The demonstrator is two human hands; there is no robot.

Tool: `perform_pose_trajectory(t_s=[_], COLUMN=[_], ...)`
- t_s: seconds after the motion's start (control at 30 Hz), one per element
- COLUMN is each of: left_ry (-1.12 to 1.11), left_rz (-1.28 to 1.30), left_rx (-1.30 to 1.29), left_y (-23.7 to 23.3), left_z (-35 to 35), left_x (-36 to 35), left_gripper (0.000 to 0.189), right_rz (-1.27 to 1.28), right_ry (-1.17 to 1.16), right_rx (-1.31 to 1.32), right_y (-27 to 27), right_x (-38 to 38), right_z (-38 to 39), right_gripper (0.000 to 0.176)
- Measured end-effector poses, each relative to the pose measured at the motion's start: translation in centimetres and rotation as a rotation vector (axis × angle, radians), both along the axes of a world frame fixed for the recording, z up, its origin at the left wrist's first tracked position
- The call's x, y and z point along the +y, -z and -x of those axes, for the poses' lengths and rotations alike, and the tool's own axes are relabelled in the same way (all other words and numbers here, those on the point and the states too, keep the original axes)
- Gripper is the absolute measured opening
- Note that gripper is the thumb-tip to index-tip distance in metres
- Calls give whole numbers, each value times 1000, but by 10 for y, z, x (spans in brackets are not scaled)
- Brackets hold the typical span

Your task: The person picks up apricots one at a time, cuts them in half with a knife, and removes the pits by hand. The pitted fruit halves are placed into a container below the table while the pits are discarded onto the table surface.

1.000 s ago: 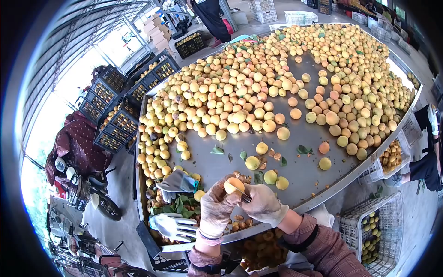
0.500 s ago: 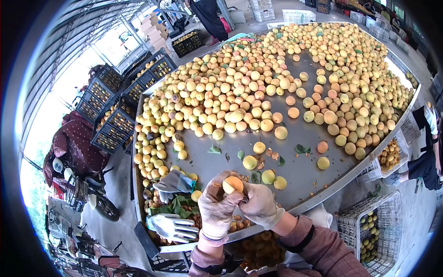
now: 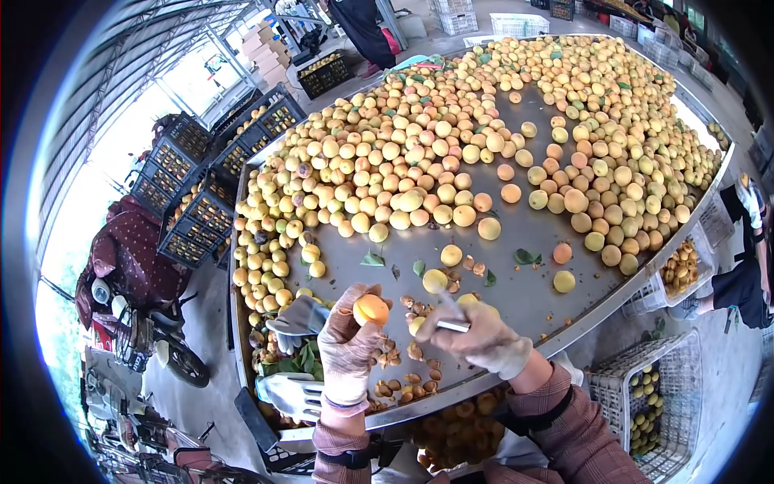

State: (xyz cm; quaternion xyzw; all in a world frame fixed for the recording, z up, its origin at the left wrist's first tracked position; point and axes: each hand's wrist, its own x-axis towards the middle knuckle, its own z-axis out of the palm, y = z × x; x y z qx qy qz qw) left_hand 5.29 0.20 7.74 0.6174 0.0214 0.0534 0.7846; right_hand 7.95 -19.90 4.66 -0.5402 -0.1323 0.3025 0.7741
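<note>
My left hand [image 3: 348, 355], in a stained work glove, grips an orange apricot [image 3: 372, 310] above the metal table's near side. To its right, my gloved right hand [image 3: 482, 337] is closed around a small knife [image 3: 453, 326]; motion blurs its blade. The hands are apart. Brown pits and scraps [image 3: 407, 389] lie on the table [image 3: 516, 298] between and below them. A few loose apricots [image 3: 451, 256] and green leaves [image 3: 528, 257] are just beyond. Spare gloves, one grey [image 3: 298, 317] and one white [image 3: 290, 394], lie left of my left hand.
A big heap of apricots [image 3: 403, 153] covers the table's far part. Black crates [image 3: 196, 222] of fruit and a covered motorbike [image 3: 133, 258] stand at left. A pale crate [image 3: 649, 403] holds fruit at right, below another person's gloved hand [image 3: 750, 202].
My hands have drawn apart: the left moved left with the apricot, the right moved right with the knife. The apricot now shows a bright orange face.
</note>
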Motion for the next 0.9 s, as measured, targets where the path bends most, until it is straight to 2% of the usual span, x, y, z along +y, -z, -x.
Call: perform_pose_trajectory(t_s=[0.03,0.07,0.1,0.17,0.2,0.23,0.3,0.33,0.43,0.5,0.57,0.6,0.63,0.7,0.83,0.9], left_ry=[-11,9,35,90,100,104,125,114,91,81,35,21,-21,29,12,-10], left_rz=[-142,-406,-668,-661,-845,-1029,-1127,-1067,-980,-950,-722,-332,-121,58,175,492], left_rx=[29,-86,-204,-116,-213,-313,-335,-368,-399,-399,-149,-97,128,63,190,205], left_y=[-1,7,12,12,11,6,-1,2,11,19,28,24,10,23,36,43], left_z=[2,2,2,8,9,9,12,12,10,9,14,15,16,14,13,11], left_x=[0,1,-1,-11,-15,-19,-25,-25,-28,-28,-24,-26,-23,-12,2,7], left_gripper=[52,52,52,53,56,58,59,55,47,42,35,31,31,33,33,31], right_rz=[-1,-58,-60,124,69,72,-133,-175,-57,-71,-87,-137,-186,-260,-95,-206], right_ry=[149,240,244,205,166,169,186,105,71,76,73,80,88,101,-32,-143], right_rx=[142,141,146,-11,-162,-158,-292,-96,-62,-40,-14,57,126,87,101,104], right_y=[-12,-6,-9,-17,-2,4,7,-2,-13,-13,-8,-3,2,9,1,-4], right_x=[-6,-1,4,9,15,17,21,16,10,11,12,13,15,17,-4,-12], right_z=[-1,-5,-4,-1,-3,-5,-7,-4,-3,-2,0,1,1,2,4,14], right_gripper=[20,28,28,32,34,34,31,28,24,24,25,30,35,38,38,38])
